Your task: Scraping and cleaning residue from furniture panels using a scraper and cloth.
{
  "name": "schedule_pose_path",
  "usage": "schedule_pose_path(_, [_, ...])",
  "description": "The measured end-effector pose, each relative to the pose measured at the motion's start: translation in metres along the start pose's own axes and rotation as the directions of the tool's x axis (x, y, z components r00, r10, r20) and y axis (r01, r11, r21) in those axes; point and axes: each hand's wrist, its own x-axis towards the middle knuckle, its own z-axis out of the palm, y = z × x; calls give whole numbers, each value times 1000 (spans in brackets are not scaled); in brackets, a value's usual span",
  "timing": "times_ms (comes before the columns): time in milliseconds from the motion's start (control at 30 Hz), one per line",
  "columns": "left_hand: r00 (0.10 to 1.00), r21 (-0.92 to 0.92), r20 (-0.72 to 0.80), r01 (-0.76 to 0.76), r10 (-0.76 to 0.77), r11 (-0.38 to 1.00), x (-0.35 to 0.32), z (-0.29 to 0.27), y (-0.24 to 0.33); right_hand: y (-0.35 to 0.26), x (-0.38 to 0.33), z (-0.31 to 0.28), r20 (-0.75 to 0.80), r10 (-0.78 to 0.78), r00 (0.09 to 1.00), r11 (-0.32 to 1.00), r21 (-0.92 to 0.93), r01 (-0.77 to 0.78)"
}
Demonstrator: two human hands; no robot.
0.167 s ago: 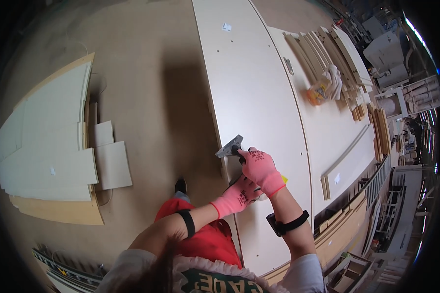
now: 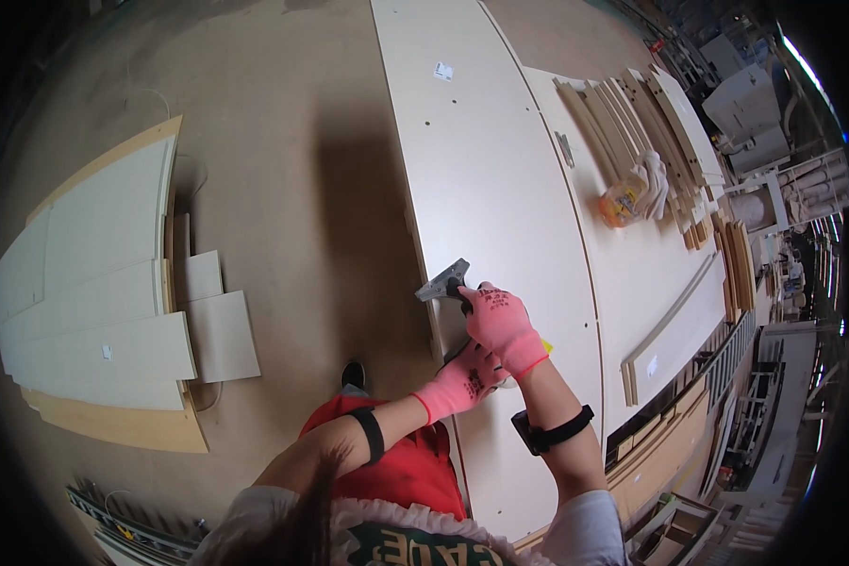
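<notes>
Gloved in pink, my right hand (image 2: 497, 325) is closed round the black handle of a scraper (image 2: 442, 280). Its wide grey head points left, above the near edge of a long white panel (image 2: 486, 179). My left hand (image 2: 467, 379), in a matching glove, sits below and against the right one. Its fingers are curled and partly covered. A bit of yellow and a pale rounded edge show beside the hands; what they belong to is mostly hidden.
Right of the panel lie narrow boards (image 2: 606, 118), an orange-tinted clear bottle (image 2: 619, 204) with a white cloth (image 2: 650, 179), and a small metal tool (image 2: 564, 149). White boards (image 2: 94, 321) are stacked low at left. My shoe (image 2: 354, 374) is on the brown floor.
The panel and the surrounding boards have slid slightly down in the view. Both hands and the scraper keep nearly the same place in the picture, with the same grip.
</notes>
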Motion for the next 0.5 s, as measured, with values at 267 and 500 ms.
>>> schedule_pose_path(267, [999, 46, 47, 3, -5, 999, 38, -53, -72, -3, 93, -46, 15, -21, 1000, 999, -38, 22])
schedule_pose_path(500, [993, -244, 38, 116, -110, 963, 53, -45, -135, 2, 103, -58, -6, -127, 992, 989, -72, 126])
